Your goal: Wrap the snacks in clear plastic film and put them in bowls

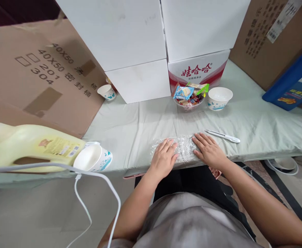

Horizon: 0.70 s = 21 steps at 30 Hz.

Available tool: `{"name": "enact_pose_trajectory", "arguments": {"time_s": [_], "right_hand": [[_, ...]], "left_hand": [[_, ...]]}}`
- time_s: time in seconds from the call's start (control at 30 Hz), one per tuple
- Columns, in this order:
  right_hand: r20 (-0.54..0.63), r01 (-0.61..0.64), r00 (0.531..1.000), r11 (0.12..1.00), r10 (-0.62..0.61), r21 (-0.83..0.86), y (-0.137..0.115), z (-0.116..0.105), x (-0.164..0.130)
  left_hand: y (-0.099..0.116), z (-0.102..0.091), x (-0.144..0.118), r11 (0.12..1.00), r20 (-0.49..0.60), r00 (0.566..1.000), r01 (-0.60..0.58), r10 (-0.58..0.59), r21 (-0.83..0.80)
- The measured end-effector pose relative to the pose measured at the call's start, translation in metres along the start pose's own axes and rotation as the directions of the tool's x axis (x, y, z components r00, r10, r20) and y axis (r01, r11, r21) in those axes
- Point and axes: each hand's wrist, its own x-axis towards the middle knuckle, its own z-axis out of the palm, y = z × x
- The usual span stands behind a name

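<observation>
A sheet of clear, crinkled plastic, which looks like bubble wrap [185, 146], lies flat near the front edge of the cloth-covered table. My left hand [164, 156] rests palm down on its left end, fingers stretched out. On the right end lies my right hand [208, 148], also flat with its fingers extended. Just beyond my right hand is a white pen-shaped utility knife [224, 136], lying at a slant and not held. Whatever is under my palms is hidden.
Behind stand a clear bowl of wrapped snacks [189, 100], a paper bowl [219, 98] and stacked white boxes [140, 81]. At left are a yellow jug [37, 144], a paper cup [93, 158] and a white cable [115, 193]. A blue container [292, 82] leans at right.
</observation>
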Motion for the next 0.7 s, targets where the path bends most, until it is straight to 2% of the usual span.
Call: {"name": "enact_pose_trajectory", "arguments": {"time_s": [0.07, 0.13, 0.27, 0.4, 0.57, 0.63, 0.7], "right_hand": [[0.014, 0.002, 1.000, 1.000, -0.002, 0.005, 0.000, -0.001, 0.000], [0.028, 0.006, 1.000, 1.000, -0.006, 0.008, 0.000, -0.001, 0.001], [0.039, 0.013, 0.999, 1.000, -0.014, 0.021, 0.001, 0.002, 0.002], [0.030, 0.038, 0.999, 0.998, -0.040, 0.057, 0.003, -0.002, 0.000], [-0.162, 0.154, 0.978, 0.981, -0.134, 0.117, -0.006, -0.023, -0.019], [-0.230, 0.221, 0.955, 0.966, -0.187, 0.131, -0.009, -0.027, -0.029], [-0.285, 0.226, 0.941, 0.965, -0.181, 0.134, -0.011, -0.026, -0.039]], "left_hand": [[-0.007, 0.011, 0.005, 0.991, 0.101, 0.990, 0.089, -0.099, 0.097], [-0.021, 0.017, 0.002, 0.975, 0.156, 0.972, 0.147, -0.174, 0.168], [-0.047, 0.015, -0.012, 0.966, 0.186, 0.965, 0.142, -0.184, 0.217], [-0.054, 0.011, -0.020, 0.965, 0.190, 0.967, 0.125, -0.170, 0.231], [-0.053, 0.012, -0.019, 0.965, 0.176, 0.970, 0.123, -0.166, 0.230], [-0.053, 0.012, -0.019, 0.965, 0.172, 0.971, 0.124, -0.166, 0.231], [-0.053, 0.011, -0.019, 0.965, 0.169, 0.971, 0.128, -0.169, 0.230]]}}
